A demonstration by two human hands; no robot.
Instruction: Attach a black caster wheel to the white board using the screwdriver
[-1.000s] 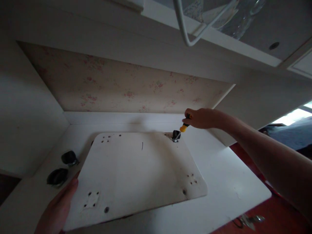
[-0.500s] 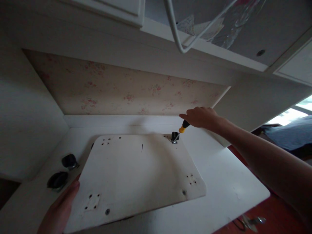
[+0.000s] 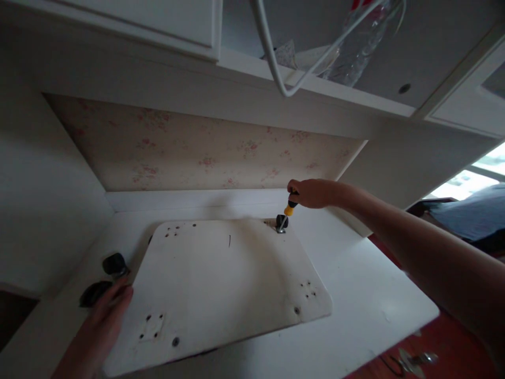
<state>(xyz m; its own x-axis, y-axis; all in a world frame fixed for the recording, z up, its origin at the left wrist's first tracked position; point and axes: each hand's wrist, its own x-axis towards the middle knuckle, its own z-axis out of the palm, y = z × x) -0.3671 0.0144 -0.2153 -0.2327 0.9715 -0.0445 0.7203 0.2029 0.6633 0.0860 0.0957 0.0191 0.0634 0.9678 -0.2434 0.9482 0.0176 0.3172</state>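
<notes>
A white board [image 3: 221,284] with rounded corners and groups of screw holes lies flat on a white desk [image 3: 366,295]. At its far right corner a black caster wheel [image 3: 282,221] sits on a metal bracket. My right hand [image 3: 311,192] is closed round the black-and-yellow handle of a screwdriver [image 3: 287,211], whose tip rests at the caster's bracket. My left hand [image 3: 104,316] presses against the board's near left edge, fingers together along it.
Two loose black caster wheels [image 3: 114,263] [image 3: 94,292] lie on the desk left of the board. A floral-papered back wall [image 3: 205,152], white side walls and overhead cabinets enclose the niche. A white wire rack [image 3: 276,63] hangs above. Metal parts [image 3: 414,359] lie on the red floor at right.
My right hand has shifted slightly left and turned on the screwdriver handle. My left hand has slid a little up the board's left edge. The view has tilted upward a bit.
</notes>
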